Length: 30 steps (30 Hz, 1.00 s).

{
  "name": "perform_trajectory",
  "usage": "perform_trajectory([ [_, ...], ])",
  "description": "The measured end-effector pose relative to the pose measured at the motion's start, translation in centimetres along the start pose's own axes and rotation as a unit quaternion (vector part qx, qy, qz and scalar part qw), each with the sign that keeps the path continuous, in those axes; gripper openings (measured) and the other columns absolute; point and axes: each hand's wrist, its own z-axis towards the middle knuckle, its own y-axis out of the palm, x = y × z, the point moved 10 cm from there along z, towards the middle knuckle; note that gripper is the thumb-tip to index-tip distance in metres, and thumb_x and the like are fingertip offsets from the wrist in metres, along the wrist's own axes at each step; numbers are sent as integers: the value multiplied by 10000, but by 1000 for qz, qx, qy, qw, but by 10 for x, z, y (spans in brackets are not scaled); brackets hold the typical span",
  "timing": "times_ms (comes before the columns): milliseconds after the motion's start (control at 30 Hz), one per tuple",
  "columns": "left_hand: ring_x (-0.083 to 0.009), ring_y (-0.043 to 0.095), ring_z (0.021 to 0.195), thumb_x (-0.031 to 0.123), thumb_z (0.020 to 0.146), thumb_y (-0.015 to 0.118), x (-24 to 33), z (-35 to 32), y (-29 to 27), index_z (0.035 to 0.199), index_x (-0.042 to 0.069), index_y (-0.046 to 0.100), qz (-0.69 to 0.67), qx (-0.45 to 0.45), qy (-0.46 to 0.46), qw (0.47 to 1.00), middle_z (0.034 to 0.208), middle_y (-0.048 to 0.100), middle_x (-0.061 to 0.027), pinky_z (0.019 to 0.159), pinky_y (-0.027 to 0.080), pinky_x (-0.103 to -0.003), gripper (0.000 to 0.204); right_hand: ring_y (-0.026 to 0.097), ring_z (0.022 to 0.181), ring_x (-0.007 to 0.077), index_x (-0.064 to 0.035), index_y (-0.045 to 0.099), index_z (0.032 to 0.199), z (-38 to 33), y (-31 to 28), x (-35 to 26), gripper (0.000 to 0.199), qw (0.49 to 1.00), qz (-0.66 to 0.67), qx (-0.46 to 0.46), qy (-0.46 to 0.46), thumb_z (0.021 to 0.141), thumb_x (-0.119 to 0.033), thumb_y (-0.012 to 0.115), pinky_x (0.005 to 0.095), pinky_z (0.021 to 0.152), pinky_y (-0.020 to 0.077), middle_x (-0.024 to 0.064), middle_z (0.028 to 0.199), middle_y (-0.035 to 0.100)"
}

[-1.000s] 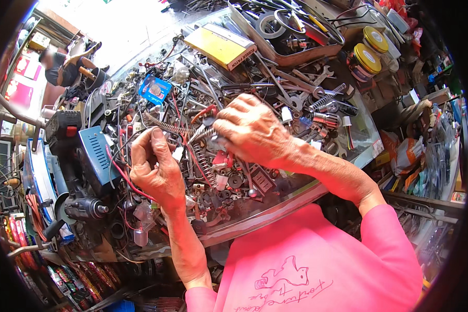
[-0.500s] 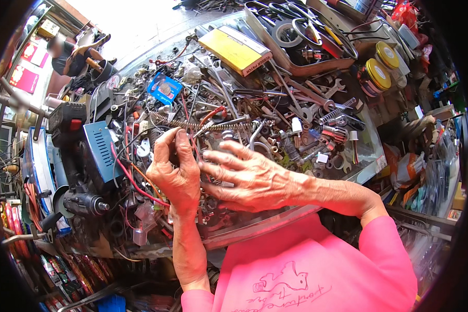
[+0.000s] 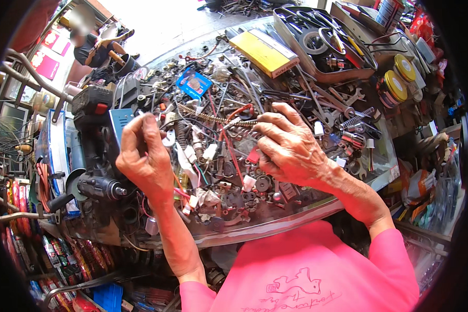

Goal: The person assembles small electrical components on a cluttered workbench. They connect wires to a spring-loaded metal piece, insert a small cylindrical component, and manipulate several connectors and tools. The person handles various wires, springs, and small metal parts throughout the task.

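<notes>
Two hands work over the cluttered tray [image 3: 275, 229]: a long coiled spring [image 3: 213, 118], rusty brown, lies left-to-right, its right end pinched in the right hand [image 3: 291, 151]. The left hand [image 3: 143, 156] has fingertips closed together; on what, I cannot tell.

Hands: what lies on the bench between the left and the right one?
Head view: between left hand and right hand lie a long spring, white connectors and red wires.
</notes>
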Motion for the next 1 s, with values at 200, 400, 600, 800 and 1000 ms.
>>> perform_trajectory([
  [200,-39,506,468,133,875,629,46,36,-20,874,3,641,-150,63,35,986,629,607,-29,402,359,-156,131,558,1000,280,14,600,765,1,-2,-8,213,999,-33,31,-4,654,-157,660,472,990,358,137,1001,611],
  [400,-37,487,433,198,856,658,60,34,-36,867,26,656,-207,86,30,974,621,625,-35,388,296,-155,172,559,986,301,7,584,928,17,7,-27,254,997,68,21,-5,687,-52,635,432,906,431,149,1030,590],
  [600,-49,493,435,186,850,665,59,68,-50,852,27,666,-158,28,31,986,621,629,-41,393,329,-164,160,501,1093,274,-23,580,938,46,73,-64,273,971,62,-222,-67,693,-117,654,409,971,347,138,1029,570],
  [800,-4,421,435,218,879,632,49,52,-86,964,34,676,-175,96,9,980,645,620,-21,407,243,-138,207,558,939,243,-38,634,670,52,50,-25,95,973,-84,-210,-47,668,-132,618,403,947,355,118,882,613],
  [1000,-11,415,420,233,871,644,63,50,-79,899,48,675,-169,93,48,980,629,608,-13,392,236,-147,190,551,792,243,-47,560,700,70,40,-57,116,981,21,-181,-69,715,-140,627,369,705,452,83,754,557],
])
